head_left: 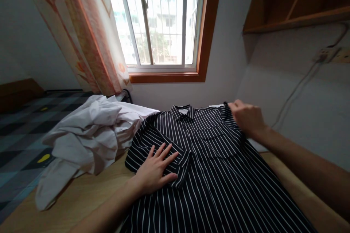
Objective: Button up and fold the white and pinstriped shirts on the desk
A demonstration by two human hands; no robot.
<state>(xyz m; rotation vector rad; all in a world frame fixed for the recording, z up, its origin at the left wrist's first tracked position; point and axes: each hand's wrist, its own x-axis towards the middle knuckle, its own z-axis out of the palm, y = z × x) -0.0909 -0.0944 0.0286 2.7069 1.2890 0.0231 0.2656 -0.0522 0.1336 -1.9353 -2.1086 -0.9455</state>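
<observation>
One black, white-striped collared shirt (pixel 216 174), laid along a pale wooden table (pixel 90 196), collar towards the far edge; left hand (pixel 154 171) flat, fingers spread, on its folded sleeve (pixel 140 153). Right hand (pixel 247 116), well apart, closed on apparently the opposite sleeve (pixel 227 116), grip blurred. One crumpled white cloth (pixel 90 134), by the table's left edge.

A shirt (pixel 207 167) is lying on the surface (pixel 90 196), before the window (pixel 166 43); cloth (pixel 90 134) is resting to its left, a bed (pixel 16 127) is standing farther left, a shelf (pixel 298 23) is hanging at upper right.
</observation>
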